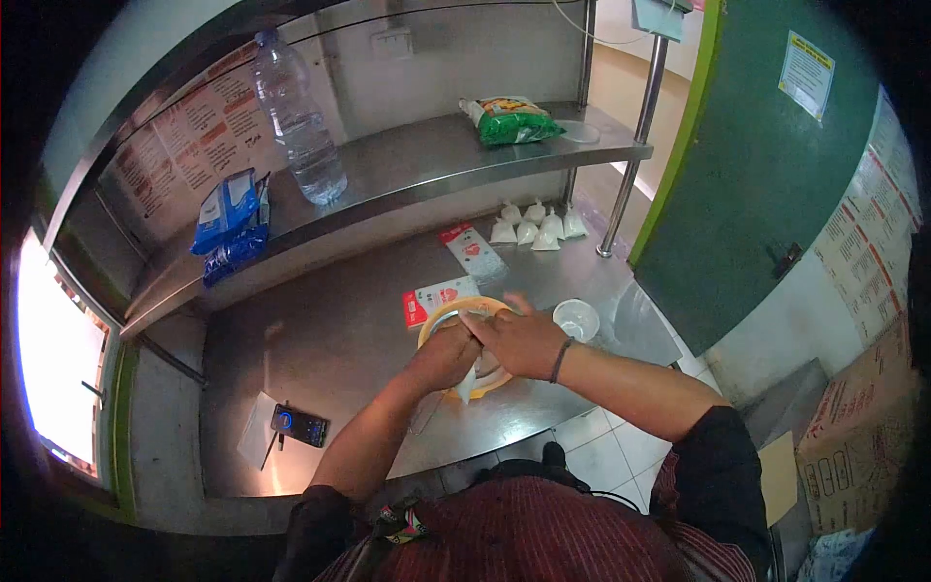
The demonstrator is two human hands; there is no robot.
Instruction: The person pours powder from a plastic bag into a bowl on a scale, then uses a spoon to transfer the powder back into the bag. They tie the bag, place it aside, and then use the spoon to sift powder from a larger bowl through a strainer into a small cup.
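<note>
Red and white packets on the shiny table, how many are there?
2. One packet lies toward the back of the table; the other packet lies nearer, just behind the yellow bowl. The bowl might hide more.

Open tabletop [330, 344] left of bowl [465, 304]; cup [576, 320] blocks right.

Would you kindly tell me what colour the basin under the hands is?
The basin is yellow-orange; it shows best in the head view.

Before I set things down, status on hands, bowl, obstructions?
Left hand seems closed on whitish bag, right hand alongside. Both over yellow bowl. White tub close beside right hand.
</note>
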